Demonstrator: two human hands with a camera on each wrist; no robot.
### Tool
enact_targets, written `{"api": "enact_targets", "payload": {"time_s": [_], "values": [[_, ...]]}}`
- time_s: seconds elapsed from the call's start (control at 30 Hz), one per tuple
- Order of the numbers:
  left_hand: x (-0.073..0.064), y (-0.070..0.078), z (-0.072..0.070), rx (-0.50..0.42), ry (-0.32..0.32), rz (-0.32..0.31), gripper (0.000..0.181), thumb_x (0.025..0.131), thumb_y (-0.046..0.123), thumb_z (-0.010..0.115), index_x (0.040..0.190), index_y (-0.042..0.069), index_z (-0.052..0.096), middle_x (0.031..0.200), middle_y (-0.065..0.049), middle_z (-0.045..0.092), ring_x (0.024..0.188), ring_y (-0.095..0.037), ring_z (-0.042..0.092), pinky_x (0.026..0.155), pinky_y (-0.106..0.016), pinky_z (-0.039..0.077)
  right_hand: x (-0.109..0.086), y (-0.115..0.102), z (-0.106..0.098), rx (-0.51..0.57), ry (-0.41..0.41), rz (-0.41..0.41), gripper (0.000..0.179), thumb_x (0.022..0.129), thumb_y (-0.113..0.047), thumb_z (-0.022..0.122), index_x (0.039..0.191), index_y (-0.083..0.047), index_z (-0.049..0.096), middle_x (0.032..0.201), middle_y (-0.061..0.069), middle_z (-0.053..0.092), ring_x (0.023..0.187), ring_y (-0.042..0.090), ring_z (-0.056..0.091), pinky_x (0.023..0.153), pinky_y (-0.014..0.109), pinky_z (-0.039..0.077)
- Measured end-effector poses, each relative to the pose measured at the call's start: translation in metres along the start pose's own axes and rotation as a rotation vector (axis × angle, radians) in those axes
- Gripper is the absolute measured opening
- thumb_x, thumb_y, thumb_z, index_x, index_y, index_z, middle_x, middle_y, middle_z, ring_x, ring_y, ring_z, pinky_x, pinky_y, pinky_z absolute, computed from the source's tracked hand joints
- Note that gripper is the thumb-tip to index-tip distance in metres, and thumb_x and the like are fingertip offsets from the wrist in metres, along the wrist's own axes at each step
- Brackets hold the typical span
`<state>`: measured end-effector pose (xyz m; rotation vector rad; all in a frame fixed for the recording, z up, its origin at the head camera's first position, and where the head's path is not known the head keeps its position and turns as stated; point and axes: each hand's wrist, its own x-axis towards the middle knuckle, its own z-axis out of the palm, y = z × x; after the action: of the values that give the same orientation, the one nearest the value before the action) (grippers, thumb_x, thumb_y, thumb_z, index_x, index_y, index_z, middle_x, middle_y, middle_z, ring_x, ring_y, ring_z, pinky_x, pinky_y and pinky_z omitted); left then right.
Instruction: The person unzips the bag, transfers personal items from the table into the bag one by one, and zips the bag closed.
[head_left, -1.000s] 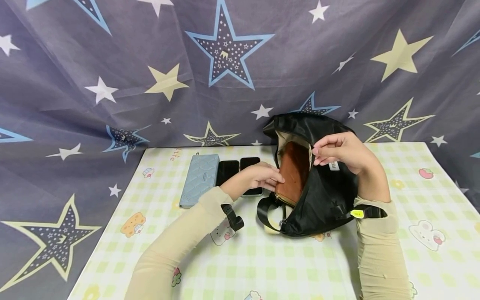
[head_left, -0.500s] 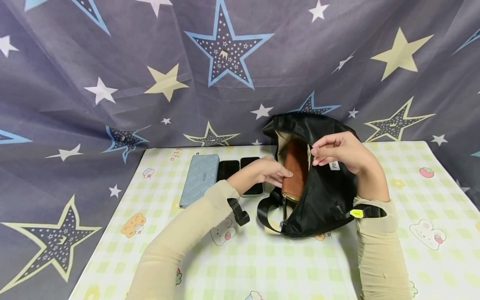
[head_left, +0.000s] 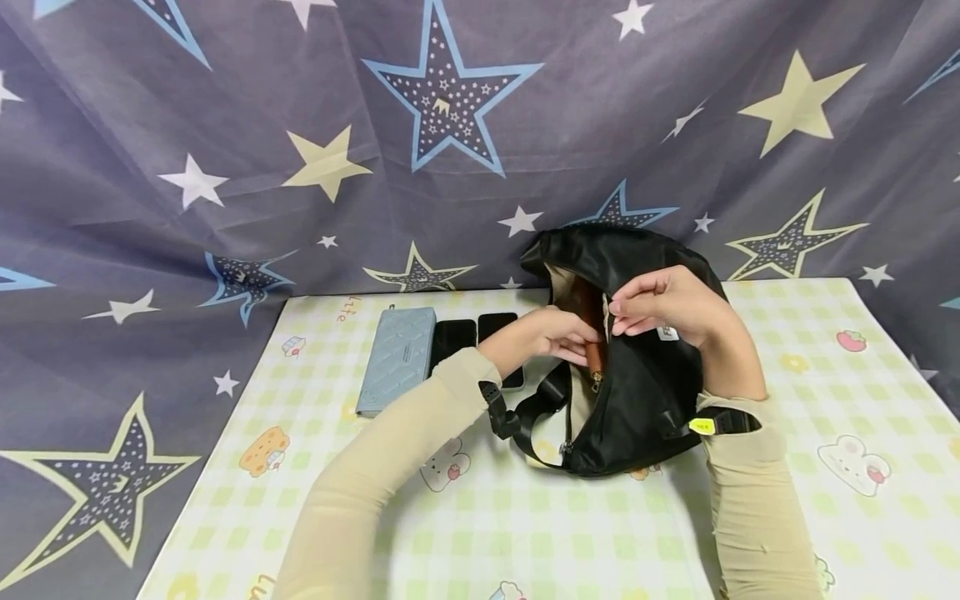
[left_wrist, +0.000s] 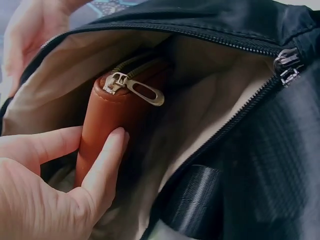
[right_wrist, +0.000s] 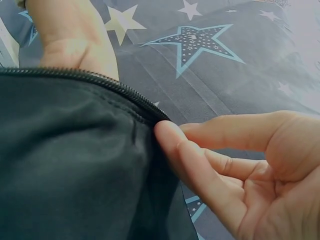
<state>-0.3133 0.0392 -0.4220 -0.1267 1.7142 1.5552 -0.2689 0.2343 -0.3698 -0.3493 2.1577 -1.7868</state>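
A black zippered bag (head_left: 652,392) with a beige lining lies on its side with its mouth open to the left. Inside it, a brown zip wallet (left_wrist: 102,125) with a brass zipper pull stands on edge. My left hand (left_wrist: 60,185) reaches into the mouth and pinches the wallet between thumb and fingers. The wallet's far part is hidden in the bag. With thumb and fingertips, my right hand (right_wrist: 240,170) pinches the zippered edge (right_wrist: 120,92) of the opening and holds it up.
Left of the bag, a light blue quilted wallet (head_left: 397,358) lies on the checked tablecloth (head_left: 480,517). Two black phones (head_left: 454,337) lie beside it, partly behind the left arm. A black strap loop (head_left: 536,417) hangs from the bag's near side. A star-patterned curtain (head_left: 480,208) stands behind.
My left hand has moved right, carrying the brown wallet deeper into the bag and turning it on edge. The right hand keeps its pinch and has shifted slightly left with the bag's edge.
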Motion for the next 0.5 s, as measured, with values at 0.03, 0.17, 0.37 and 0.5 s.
{"api": "enact_targets", "payload": {"time_s": [0.03, 0.17, 0.37, 0.5], "values": [[0.001, -0.001, 0.001, 0.006, 0.001, 0.001, 0.012, 0.095, -0.003, 0.061, 0.107, -0.007, 0.062, 0.144, -0.030, 0.054, 0.123, -0.037, 0.062, 0.110, -0.044, 0.049, 0.000, 0.000, 0.000, -0.003, 0.002, 0.005, 0.004, 0.093, -0.002, 0.071, 0.096, 0.001, 0.072, 0.079, 0.000, 0.077, 0.074, 0.015, 0.076, 0.070, 0.030, 0.063], [0.003, -0.002, 0.006, 0.015, 0.008, 0.003, 0.005, 0.094, -0.006, 0.058, 0.094, -0.003, 0.062, 0.141, -0.030, 0.057, 0.113, -0.036, 0.065, 0.108, -0.044, 0.051, 0.001, -0.002, 0.001, 0.001, 0.004, 0.017, 0.004, 0.093, -0.002, 0.070, 0.095, 0.002, 0.072, 0.080, 0.000, 0.077, 0.074, 0.014, 0.076, 0.070, 0.029, 0.063], [0.004, 0.003, 0.012, -0.030, 0.015, 0.052, 0.022, 0.094, -0.013, 0.050, 0.078, -0.003, 0.060, 0.111, -0.029, 0.072, 0.099, -0.038, 0.069, 0.107, -0.050, 0.050, 0.002, -0.002, 0.005, 0.009, -0.008, 0.007, 0.006, 0.094, -0.001, 0.069, 0.096, 0.004, 0.071, 0.080, 0.000, 0.077, 0.074, 0.015, 0.076, 0.071, 0.030, 0.063], [0.010, 0.006, 0.016, -0.059, -0.003, 0.061, 0.029, 0.094, -0.015, 0.045, 0.074, -0.002, 0.060, 0.072, -0.011, 0.065, 0.076, -0.026, 0.063, 0.111, -0.052, 0.047, 0.003, -0.002, 0.007, 0.006, -0.017, -0.002, 0.006, 0.094, -0.001, 0.068, 0.097, 0.005, 0.069, 0.079, 0.000, 0.076, 0.072, 0.014, 0.075, 0.070, 0.030, 0.063]]}}
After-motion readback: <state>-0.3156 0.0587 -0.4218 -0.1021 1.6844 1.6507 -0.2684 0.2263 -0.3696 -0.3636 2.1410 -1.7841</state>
